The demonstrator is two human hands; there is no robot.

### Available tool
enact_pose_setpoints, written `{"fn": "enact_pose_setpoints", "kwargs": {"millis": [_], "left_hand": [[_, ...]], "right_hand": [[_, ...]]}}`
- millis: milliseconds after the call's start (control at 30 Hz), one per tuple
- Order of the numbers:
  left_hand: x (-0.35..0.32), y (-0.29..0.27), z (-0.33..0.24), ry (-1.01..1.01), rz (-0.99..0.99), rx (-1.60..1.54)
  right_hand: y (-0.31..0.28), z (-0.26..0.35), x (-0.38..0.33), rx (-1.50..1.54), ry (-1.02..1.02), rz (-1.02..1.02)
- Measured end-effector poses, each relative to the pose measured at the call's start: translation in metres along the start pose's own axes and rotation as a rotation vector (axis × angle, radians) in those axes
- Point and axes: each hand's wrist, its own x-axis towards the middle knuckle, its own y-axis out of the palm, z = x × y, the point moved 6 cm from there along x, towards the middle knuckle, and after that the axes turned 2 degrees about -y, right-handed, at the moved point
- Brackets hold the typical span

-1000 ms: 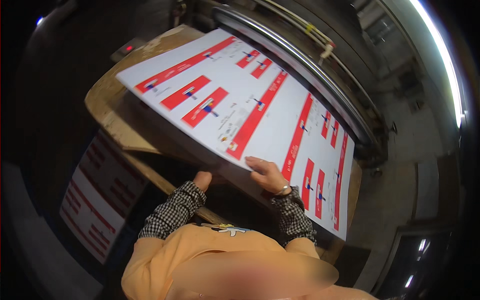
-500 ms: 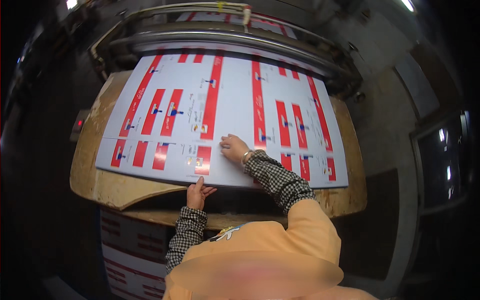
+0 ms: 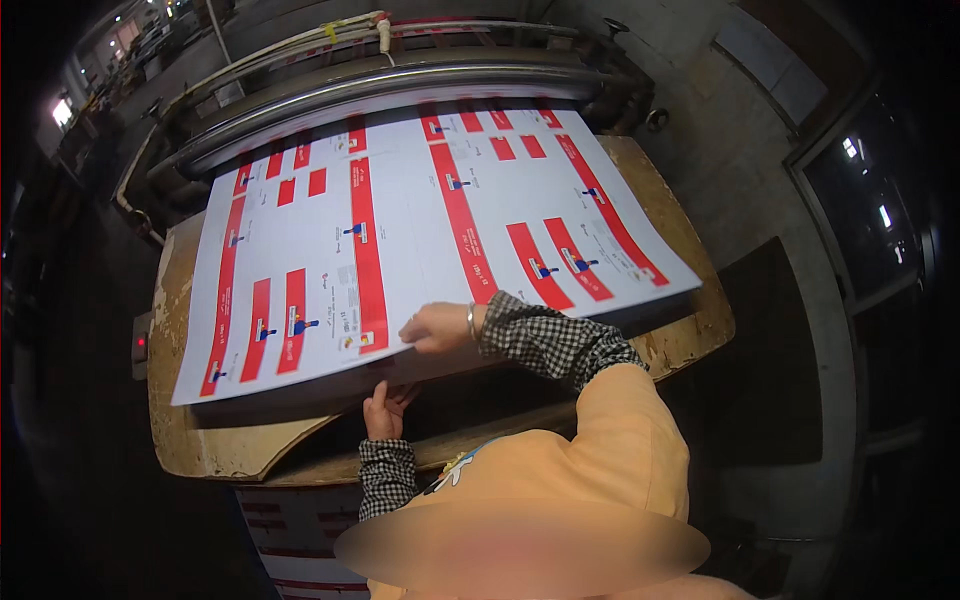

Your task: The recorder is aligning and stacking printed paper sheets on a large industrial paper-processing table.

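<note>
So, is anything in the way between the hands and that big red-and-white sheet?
Nothing visible. The right hand is at the near edge of the sheet; the left hand shows just below that edge. Under there, it is too dark to tell.

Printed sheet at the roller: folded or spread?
Spread. The printed sheet extends from the metal roller to the right hand at its near edge; no fold shows.

So the sheet (image 3: pixel 405 230) is lying over the table (image 3: pixel 185 440), its far end reaching toward the roller (image 3: pixel 430 82) at 12 o'clock. Right hand (image 3: pixel 437 328)'s sitting at its near edge, around 6, left hand (image 3: pixel 382 412) hovering just off toward 7, printed stuff (image 3: pixel 300 530) showing lower down.
</note>
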Motion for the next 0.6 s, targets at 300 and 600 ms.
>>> {"fn": "enact_pose_setpoints", "kwargs": {"millis": [300, 600], "left_hand": [[0.008, -0.018, 0.005, 0.018, -0.226, 0.005], [0.005, 0.007, -0.004, 0.004, -0.171, 0.043]], "right_hand": [[0.022, 0.006, -0.011, 0.038, 0.098, -0.012], [0.001, -0.057, 0.016, -0.051, 0.152, -0.219]]}}
